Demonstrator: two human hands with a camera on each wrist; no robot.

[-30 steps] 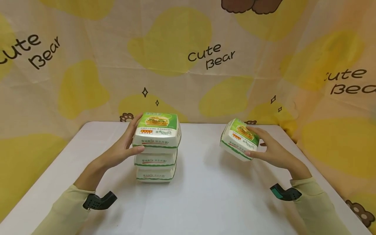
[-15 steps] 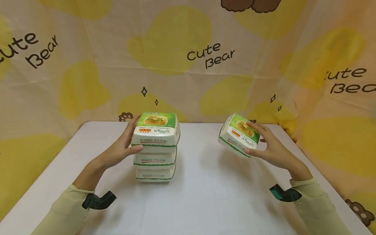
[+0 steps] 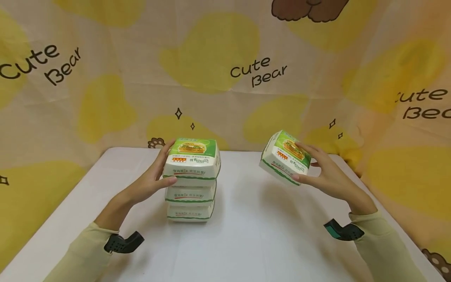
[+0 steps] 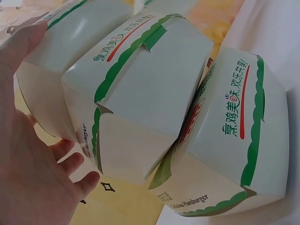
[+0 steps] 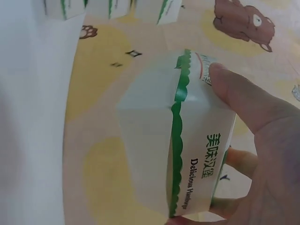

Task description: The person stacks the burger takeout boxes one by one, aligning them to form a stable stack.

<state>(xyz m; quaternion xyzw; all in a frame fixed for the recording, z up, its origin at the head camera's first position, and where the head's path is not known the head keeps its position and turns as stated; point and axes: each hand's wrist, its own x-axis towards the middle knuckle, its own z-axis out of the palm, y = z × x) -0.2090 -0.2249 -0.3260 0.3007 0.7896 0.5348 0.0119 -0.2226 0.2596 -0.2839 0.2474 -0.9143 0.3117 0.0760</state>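
Three white-and-green paper hamburger boxes are stacked left of centre in the head view: a top box, a middle box and a bottom box. My left hand holds the top box from its left side, thumb on the front face and fingers toward the back. Slight offsets show between the stacked boxes in the left wrist view. To the right, my right hand grips another hamburger box by its right side, thumb in front. That box is tilted and held above the table, apart from the stack; its shadow falls below.
A white table carries the stack. Behind and beside it hangs a patterned cloth with yellow patches and "Cute Bear" lettering. Dark devices are worn on both wrists, the left device and the right device.
My right hand has raised its hamburger box a little and tilted it slightly more. My left hand keeps its hold on the top box, and the stack stays in place. The head view shifted slightly.
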